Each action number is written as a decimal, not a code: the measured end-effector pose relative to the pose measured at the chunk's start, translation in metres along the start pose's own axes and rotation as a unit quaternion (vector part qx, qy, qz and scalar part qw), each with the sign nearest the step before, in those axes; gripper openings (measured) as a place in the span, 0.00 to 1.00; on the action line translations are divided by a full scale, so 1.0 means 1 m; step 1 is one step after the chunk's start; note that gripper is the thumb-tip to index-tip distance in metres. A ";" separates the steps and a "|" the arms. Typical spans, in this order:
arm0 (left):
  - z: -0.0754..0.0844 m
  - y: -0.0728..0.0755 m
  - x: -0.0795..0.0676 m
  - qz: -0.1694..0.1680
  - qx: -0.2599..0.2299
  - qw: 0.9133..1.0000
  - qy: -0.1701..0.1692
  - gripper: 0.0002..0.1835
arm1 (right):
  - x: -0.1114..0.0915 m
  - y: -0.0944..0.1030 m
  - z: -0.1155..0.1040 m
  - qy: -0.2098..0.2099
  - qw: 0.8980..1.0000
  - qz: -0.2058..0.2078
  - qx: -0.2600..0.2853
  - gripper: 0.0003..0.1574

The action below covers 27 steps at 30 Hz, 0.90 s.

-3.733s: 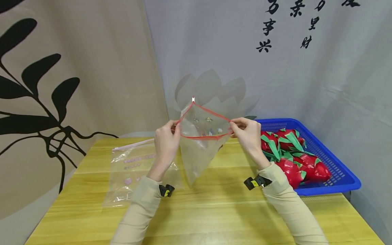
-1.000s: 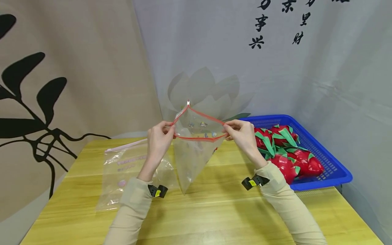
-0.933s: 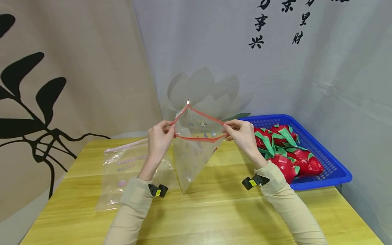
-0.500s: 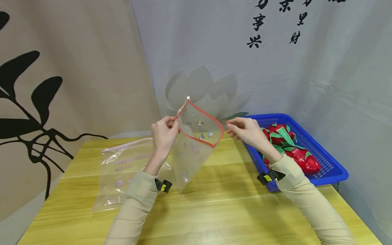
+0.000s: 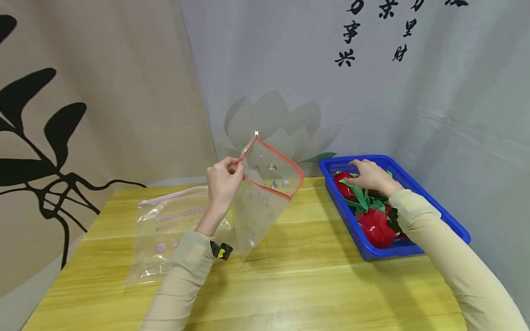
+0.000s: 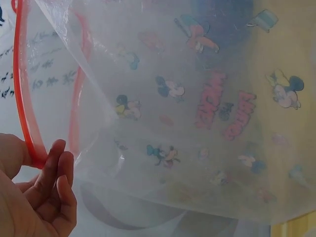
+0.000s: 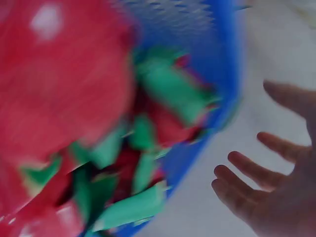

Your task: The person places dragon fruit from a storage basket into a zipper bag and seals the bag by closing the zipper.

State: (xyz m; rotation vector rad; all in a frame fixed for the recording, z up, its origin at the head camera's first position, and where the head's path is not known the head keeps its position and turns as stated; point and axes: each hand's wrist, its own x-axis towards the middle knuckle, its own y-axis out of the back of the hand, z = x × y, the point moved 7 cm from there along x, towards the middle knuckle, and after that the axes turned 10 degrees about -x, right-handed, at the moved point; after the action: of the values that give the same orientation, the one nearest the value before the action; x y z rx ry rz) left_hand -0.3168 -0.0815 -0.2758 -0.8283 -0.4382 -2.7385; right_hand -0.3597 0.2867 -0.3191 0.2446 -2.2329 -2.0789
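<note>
My left hand (image 5: 224, 181) pinches the red-edged mouth of a translucent zip bag (image 5: 258, 216), which hangs with its mouth spread. The bag's white slider (image 5: 256, 134) is at the far corner of the mouth. Cartoon prints cover the bag (image 6: 168, 128) in the left wrist view. Over the blue plastic basket (image 5: 345, 225), my right hand (image 5: 372, 177) has its fingers spread and holds nothing. Beneath it lie several red dragon fruit models (image 5: 377, 227) with green leaf tips. In the right wrist view the fingers of the right hand (image 7: 266, 182) are apart from the blurred red fruit (image 7: 64, 74).
A second clear zip bag (image 5: 151, 248) with a pale pink zip and pink print lies flat at the left of the wooden table (image 5: 290, 285), partly behind the left forearm. A printed curtain (image 5: 281, 55) hangs right behind the table's far edge.
My right hand has let go of the bag's mouth and moved right, over the basket. The left hand still pinches the bag, whose right edge now curves in a loose loop.
</note>
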 end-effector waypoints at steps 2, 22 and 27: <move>0.000 -0.001 -0.001 -0.004 0.000 1.000 0.000 0.11 | 0.006 -0.016 0.009 -0.002 0.999 -0.032 -0.013 0.47; 0.001 0.000 -0.001 -0.015 0.017 1.000 -0.007 0.11 | 0.047 -0.064 0.018 -0.063 0.984 -0.154 -0.062 0.54; -0.001 0.000 -0.002 -0.015 0.016 1.000 -0.008 0.11 | 0.053 -0.066 0.019 -0.067 0.983 -0.149 -0.080 0.53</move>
State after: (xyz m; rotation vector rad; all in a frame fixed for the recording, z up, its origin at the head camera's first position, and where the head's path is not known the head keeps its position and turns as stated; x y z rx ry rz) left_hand -0.3155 -0.0820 -0.2781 -0.8433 -0.4999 -2.7471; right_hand -0.4110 0.2914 -0.3893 0.4660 -2.2003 -2.4811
